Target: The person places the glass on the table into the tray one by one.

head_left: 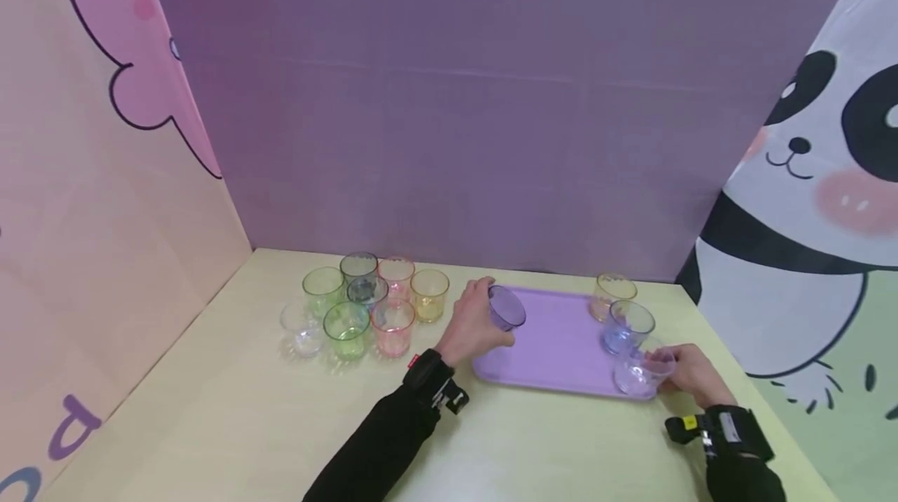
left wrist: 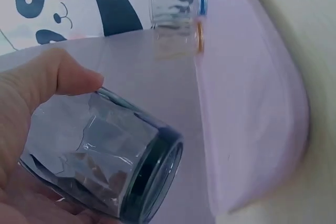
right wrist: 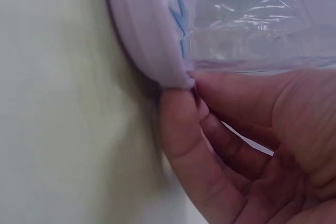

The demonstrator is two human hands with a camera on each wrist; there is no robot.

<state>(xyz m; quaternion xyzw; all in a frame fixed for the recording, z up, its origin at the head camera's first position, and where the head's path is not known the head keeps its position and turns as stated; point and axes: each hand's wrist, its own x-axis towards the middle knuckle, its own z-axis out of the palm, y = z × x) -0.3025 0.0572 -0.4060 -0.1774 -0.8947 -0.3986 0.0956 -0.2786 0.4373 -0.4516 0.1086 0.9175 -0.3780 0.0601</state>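
Note:
My left hand (head_left: 471, 327) grips a dark-tinted drinking glass (head_left: 507, 309) over the left end of a purple tray (head_left: 554, 334). The glass is tilted, and in the left wrist view its thick base (left wrist: 152, 177) points away from the palm. With thumb and fingers, my right hand (head_left: 694, 373) pinches the rim of the tray (right wrist: 142, 30) at its front right corner. A clear glass (head_left: 637, 379) stands on the tray right beside those fingers. Behind it are a blue glass (head_left: 627, 330) and an amber-rimmed glass (head_left: 609, 298), in a row along the tray's right end.
On the table's left side several glasses stand close together, among them a clear one (head_left: 303, 330), a green one (head_left: 347, 332), a pink one (head_left: 394, 329) and a yellow one (head_left: 429, 298). A purple wall (head_left: 449, 136) rises at the table's back edge, with printed panels on both sides.

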